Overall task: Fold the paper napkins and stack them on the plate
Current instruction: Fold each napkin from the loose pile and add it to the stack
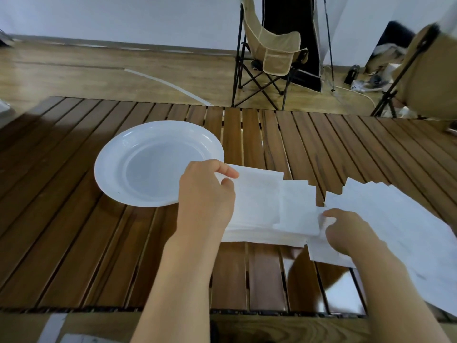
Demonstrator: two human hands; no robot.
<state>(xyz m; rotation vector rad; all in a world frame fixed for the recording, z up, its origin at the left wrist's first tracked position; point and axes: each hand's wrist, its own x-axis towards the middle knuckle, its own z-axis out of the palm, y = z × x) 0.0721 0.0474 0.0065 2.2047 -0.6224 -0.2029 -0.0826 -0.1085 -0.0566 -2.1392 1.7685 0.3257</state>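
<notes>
White napkins beside the plate

My left hand (206,194) pinches the far left corner of the napkin pile (262,209); my right hand (346,233) pinches a sheet's edge. The pile's long axis runs left–right on the slatted table (74,231), just right of the plate (148,167).

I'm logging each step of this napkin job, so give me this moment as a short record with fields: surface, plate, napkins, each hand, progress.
surface: brown slatted wooden table
plate: round white plastic plate, nothing on it, left of the napkins
napkins: fanned pile of white paper napkins on the table, more spread to the right
left hand: pinches the pile's far left corner beside the plate rim
right hand: fingers curled on a napkin edge at the pile's near right
progress: no napkin on the plate yet
</notes>
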